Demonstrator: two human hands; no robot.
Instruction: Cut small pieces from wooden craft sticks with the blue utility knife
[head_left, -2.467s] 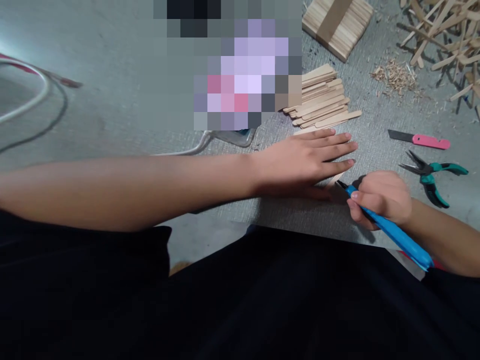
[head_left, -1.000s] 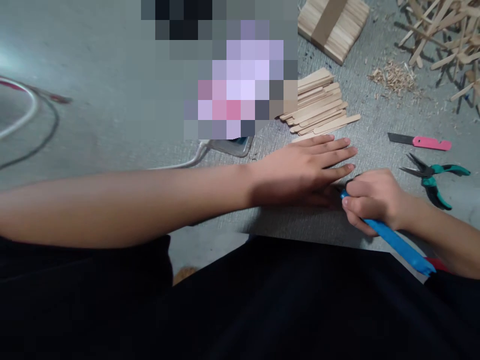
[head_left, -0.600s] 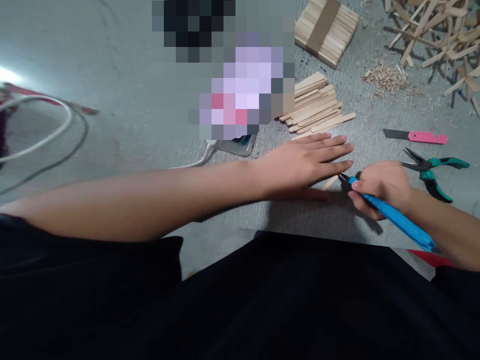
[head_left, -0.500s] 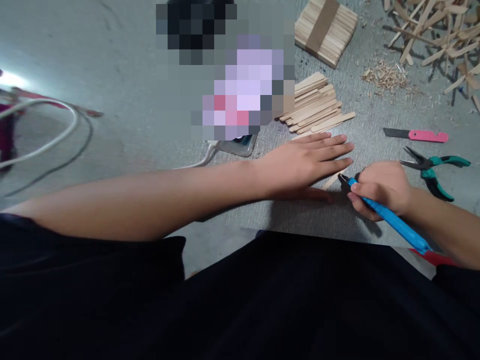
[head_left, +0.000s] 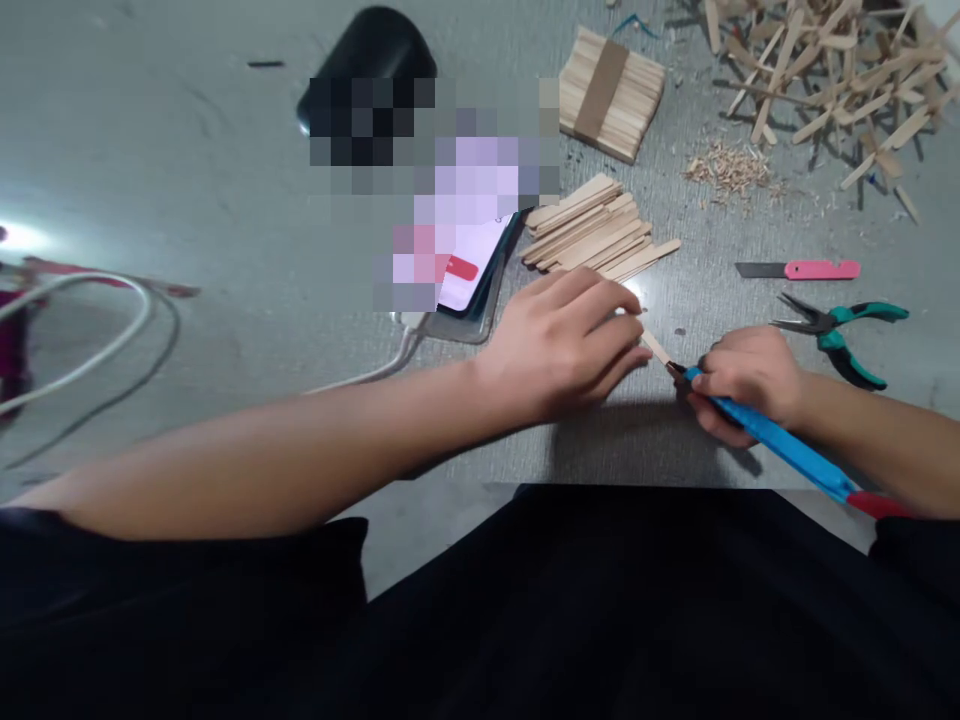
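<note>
My left hand (head_left: pixel 566 340) is curled, its fingers closed on a thin wooden stick (head_left: pixel 657 348) that pokes out to the right on the grey mat (head_left: pixel 712 450). My right hand (head_left: pixel 746 378) grips a blue-handled cutter (head_left: pixel 780 448), whose dark tip touches the free end of that stick. Just beyond my left hand lies a loose pile of flat wooden sticks (head_left: pixel 592 232).
A phone (head_left: pixel 476 275) on a white cable (head_left: pixel 90 355) lies left of the pile. A banded stick bundle (head_left: pixel 609 92), wood shavings (head_left: pixel 726 168) and scattered sticks (head_left: pixel 817 60) lie farther back. A pink knife (head_left: pixel 801 269) and green pliers (head_left: pixel 844 328) lie to the right.
My left hand lay flat with fingers stretched over the stick; now the fingers have curled and pinch it. The view has shifted, showing more of the far floor.
</note>
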